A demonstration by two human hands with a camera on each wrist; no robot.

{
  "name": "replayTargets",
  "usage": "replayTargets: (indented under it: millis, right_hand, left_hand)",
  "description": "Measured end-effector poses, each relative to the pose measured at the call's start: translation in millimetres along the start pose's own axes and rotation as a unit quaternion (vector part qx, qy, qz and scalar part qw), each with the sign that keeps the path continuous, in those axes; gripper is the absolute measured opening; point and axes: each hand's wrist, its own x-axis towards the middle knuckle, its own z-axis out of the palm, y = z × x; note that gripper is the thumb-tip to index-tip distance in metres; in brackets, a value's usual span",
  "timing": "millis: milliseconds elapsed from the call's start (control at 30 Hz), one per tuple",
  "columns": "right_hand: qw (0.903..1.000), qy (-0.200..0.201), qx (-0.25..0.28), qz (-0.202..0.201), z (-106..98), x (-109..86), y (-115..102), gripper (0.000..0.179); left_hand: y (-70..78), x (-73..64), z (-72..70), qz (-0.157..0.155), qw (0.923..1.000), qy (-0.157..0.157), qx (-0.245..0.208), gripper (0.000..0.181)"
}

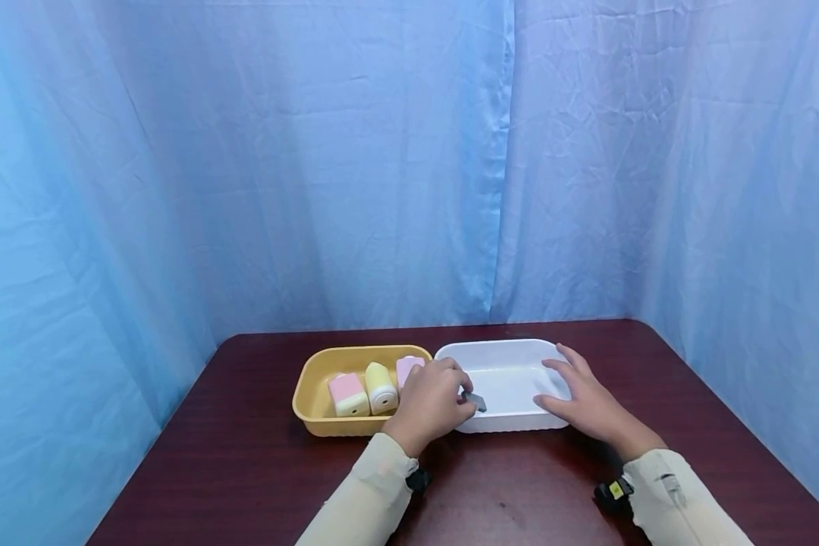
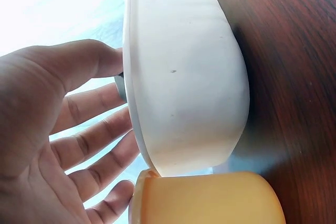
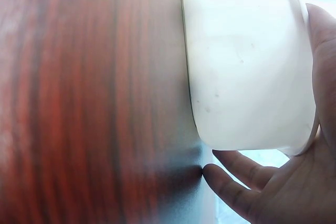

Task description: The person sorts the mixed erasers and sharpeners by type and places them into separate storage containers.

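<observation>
My left hand (image 1: 431, 402) pinches a small flat grey piece (image 1: 476, 400) between thumb and forefinger, over the left end of a white plastic tray (image 1: 498, 423). In the left wrist view only an edge of the grey piece (image 2: 121, 85) shows beside the white rim, so its kind stays unclear. My right hand (image 1: 590, 402) is spread at the tray's right end, its thumb above the inside and other fingers around the outside. Left of the white tray stands a yellow tray (image 1: 334, 428). A pink-and-cream block (image 1: 348, 394), a yellow-and-white block (image 1: 380, 387) and a pink block (image 1: 409, 366) lie in it.
Both trays stand side by side on a dark red wooden table (image 1: 246, 470). Light blue curtains (image 1: 382, 167) hang behind the table and at both sides. A black wrist strap (image 1: 613, 493) sits at the right sleeve.
</observation>
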Motion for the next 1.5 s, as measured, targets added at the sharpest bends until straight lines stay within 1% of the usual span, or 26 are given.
replayTargets:
  millis: [300,500,700,1033,1233,1500]
  right_hand:
    - [1.0,0.0,-0.003,0.004,-1.0,-0.8,3.3,0.079]
    - [0.9999,-0.009,-0.005,0.011,-2.2,-2.4,3.1,0.08]
    - [0.9999,-0.005,-0.002,0.011,-3.3,-1.1,0.6,0.079]
    - [0.9999,-0.005,-0.007,0.007,-0.6,0.7,0.6,0.079]
    - [1.0,-0.001,-0.006,0.007,-0.9,1.1,-0.5,0.078]
    - [1.0,-0.004,-0.004,0.005,-0.9,0.7,0.4,0.078]
  left_hand:
    - [3.4,0.6,1.0,0.001,0.9999,-0.003,0.01,0.02]
    - [4.8,-0.4,2.2,-0.002,1.0,-0.008,0.005,0.02]
    - [3.6,1.2,0.8,0.003,1.0,0.003,0.004,0.021]
    - [1.0,-0.2,0.8,0.005,1.0,0.005,0.006,0.019]
    - [1.6,1.5,-0.5,-0.005,1.0,-0.003,-0.004,0.016]
    - [2.8,-0.4,-1.6,-0.014,0.9997,-0.013,-0.013,0.017]
